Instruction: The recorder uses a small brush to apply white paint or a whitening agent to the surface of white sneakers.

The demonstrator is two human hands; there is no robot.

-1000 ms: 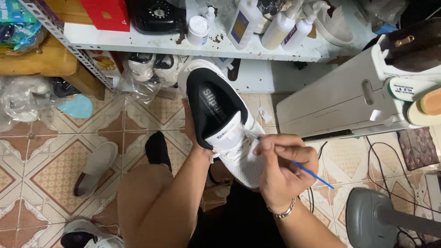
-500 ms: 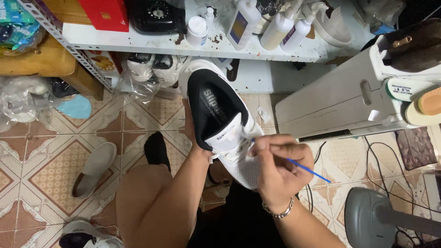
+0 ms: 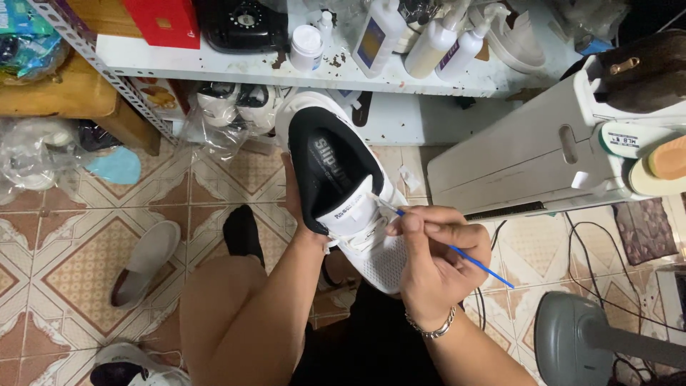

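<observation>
Right now the right hand (image 3: 439, 268) is clenched around a thin blue-handled brush (image 3: 457, 250), its tip set against the tongue area of a white sneaker (image 3: 343, 186) with a black lining. The left hand (image 3: 293, 196) grips the sneaker from its far side, fingers mostly hidden behind it, and holds it tilted above the person's bare knee (image 3: 236, 314). Judging by this, fine detail work on the sneaker's upper is in hand; the next stroke calls for a steady wrist and a firm hold on the sneaker so the tip stays on the narrow white edge beside the black lining.

Outward, a white shelf (image 3: 214, 61) carries a small white jar (image 3: 306, 46), a white bottle with a blue label (image 3: 377, 39) and 2 white pump bottles (image 3: 446, 43) with dark labels. A red box (image 3: 168, 21) stands at its left end, beside a black telephone (image 3: 239, 25). Under the shelf lies a clear bag holding a pair of shoes (image 3: 229, 107). At right a white appliance (image 3: 536, 154) bears round tins (image 3: 636, 139) with pale lids. A grey slip-on shoe (image 3: 146, 261) lies on the patterned tile floor (image 3: 64, 250).
</observation>
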